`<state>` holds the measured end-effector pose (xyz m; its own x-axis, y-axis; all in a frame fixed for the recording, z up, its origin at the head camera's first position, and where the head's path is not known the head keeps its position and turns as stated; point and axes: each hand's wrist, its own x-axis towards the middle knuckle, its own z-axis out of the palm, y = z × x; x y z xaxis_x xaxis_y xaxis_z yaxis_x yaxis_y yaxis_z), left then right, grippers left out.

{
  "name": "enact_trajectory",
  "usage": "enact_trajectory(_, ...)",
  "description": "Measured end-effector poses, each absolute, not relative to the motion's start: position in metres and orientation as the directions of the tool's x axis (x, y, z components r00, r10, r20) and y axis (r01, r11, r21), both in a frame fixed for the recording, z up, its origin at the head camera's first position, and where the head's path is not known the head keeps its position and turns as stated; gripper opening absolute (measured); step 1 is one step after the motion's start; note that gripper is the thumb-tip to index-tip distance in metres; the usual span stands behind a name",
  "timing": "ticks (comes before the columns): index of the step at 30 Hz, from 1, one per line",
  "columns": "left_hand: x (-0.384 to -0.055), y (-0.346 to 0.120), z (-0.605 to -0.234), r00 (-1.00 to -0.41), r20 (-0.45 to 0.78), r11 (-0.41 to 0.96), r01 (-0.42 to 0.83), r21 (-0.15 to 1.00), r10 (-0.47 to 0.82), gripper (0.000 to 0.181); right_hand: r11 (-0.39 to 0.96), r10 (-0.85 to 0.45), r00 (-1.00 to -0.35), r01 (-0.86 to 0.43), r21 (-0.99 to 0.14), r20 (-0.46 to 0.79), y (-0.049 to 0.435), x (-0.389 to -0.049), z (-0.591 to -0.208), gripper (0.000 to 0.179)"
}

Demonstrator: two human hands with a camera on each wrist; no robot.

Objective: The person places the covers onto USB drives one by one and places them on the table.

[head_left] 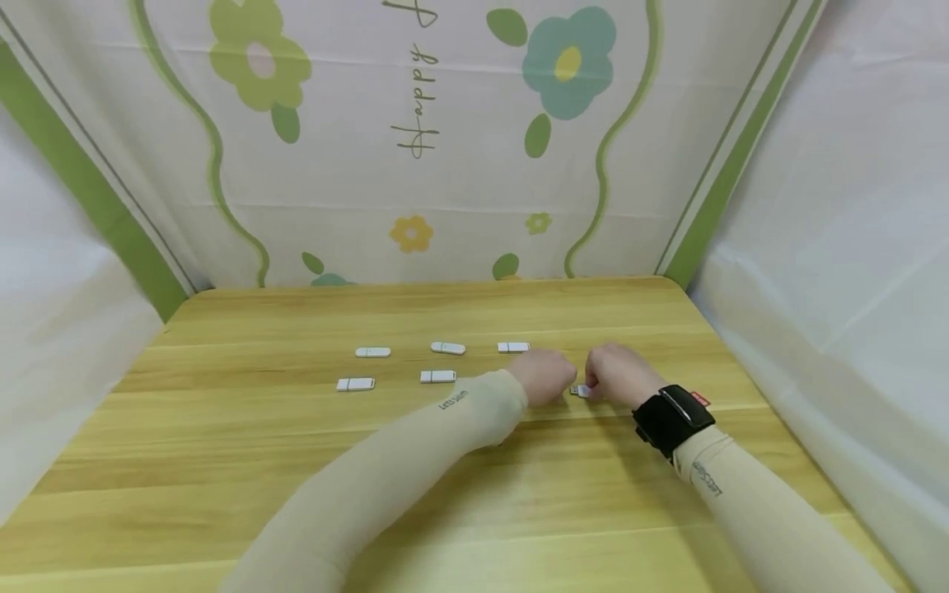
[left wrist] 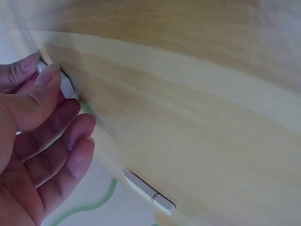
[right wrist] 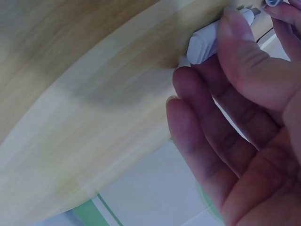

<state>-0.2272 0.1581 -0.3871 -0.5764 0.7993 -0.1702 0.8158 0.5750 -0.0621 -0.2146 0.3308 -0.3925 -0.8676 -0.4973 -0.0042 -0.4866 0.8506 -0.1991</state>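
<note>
In the head view, my right hand (head_left: pixel 621 375) pinches a white USB stick (head_left: pixel 584 392) between thumb and fingers, its metal plug bare and pointing left. The right wrist view shows the stick's white body (right wrist: pixel 204 43) under the thumb. My left hand (head_left: pixel 544 376) is close beside it, fingers facing the plug. Between its thumb and index finger it pinches a small white cap (left wrist: pixel 67 88), partly covered by the fingertips. The other fingers of both hands are loosely bent.
Several white USB sticks lie on the wooden table (head_left: pixel 245 461) in two rows to the left, among them one stick (head_left: pixel 513 347) just behind the left hand and another (head_left: pixel 438 376) beside the left sleeve. A flowered white cloth (head_left: pixel 334 181) hangs behind the table.
</note>
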Motion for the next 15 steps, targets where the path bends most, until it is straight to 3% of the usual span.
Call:
enact_trajectory(8,-0.2237,0.1562,-0.3808,-0.580,-0.186,0.574,0.814,-0.090,0.793,0.006,0.832,-0.524,-0.852,-0.514,-0.211,0.008,0.3277,-0.2146,-0.3926,0.022)
enact_trajectory(15,-0.2262,0.1567,-0.3878,-0.541,-0.156,0.529,0.841,-0.112,0.827,0.005,0.818,-0.540,-0.842,-0.527,-0.231,0.009,0.3329,-0.2107,-0.3934,0.018)
